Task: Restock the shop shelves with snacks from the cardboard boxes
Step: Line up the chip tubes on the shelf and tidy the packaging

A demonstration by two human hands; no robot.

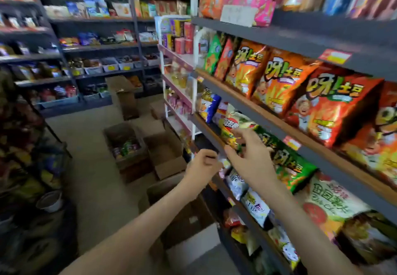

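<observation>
My right hand (247, 154) reaches to the middle shelf (335, 158) on the right and pinches the lower edge of a white, yellow and green snack bag (233, 128) between thumb and fingers. Green chip bags (290, 165) stand right behind it. My left hand (202, 164) hovers just left of the shelf edge with its fingers curled in; nothing shows inside it. On the floor stands an open cardboard box (125, 143) with several snack packets in it. Beside it is an open box (167, 156) that looks empty. A third box (184, 216) lies under my forearms.
Orange chip bags (279, 83) fill the shelf above; white and red bags (330, 201) fill the one below. A white and pink rack (178, 89) stands further along. A tall cardboard box (123, 96) stands in the aisle. Dark shelving (101, 46) lines the back and left.
</observation>
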